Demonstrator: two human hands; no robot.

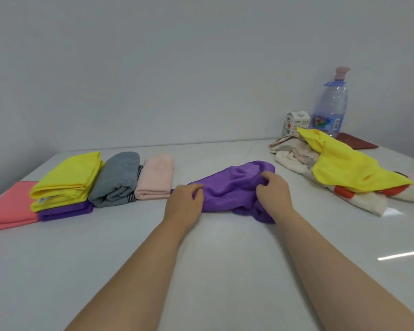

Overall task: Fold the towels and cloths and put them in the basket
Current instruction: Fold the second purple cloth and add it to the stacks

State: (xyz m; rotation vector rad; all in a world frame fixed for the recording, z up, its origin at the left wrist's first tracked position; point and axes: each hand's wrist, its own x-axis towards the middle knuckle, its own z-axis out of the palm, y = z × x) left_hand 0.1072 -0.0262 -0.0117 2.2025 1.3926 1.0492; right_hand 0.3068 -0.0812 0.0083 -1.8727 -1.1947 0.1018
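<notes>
- Head view: the left hand (184, 203) and the right hand (276, 191) are both working on a crumpled purple cloth (232, 187), which is lying on the white counter (201, 271) under and between them.
- The left fingers (196, 188) are curling over the cloth's near-left end and pinching it. The right fingers (268, 179) are curling into a bunched fold towards its right end and gripping that.
- Since the fabric is bunched rather than flat, the person seems to be searching for edges or corners. The folding of this piece is not yet begun.
- To the left of the left fingers, finished pieces are sitting in a row. The pale pink towel (155, 179) is just beside them, then come the grey towel (116, 180) and the folded yellow cloth (67, 181) resting on a folded purple cloth (65, 211). The coral cloth (10, 206) is lying farthest out.
- To the right of the right fingers, well apart, a loose yellow cloth (344, 163) is draping over a heap of cream towels (294, 155) that are waiting unfolded.
- Beyond that heap, a water bottle (330, 108), a milk carton (295, 123) and a dark red booklet (355, 141) are standing or lying by the wall.
- No basket is showing, so loading is probably coming later.
- The next move is calling for each hand to find a corner and draw the cloth apart. It then needs laying flat on the bare counter nearer than the fingers before the first fold.
</notes>
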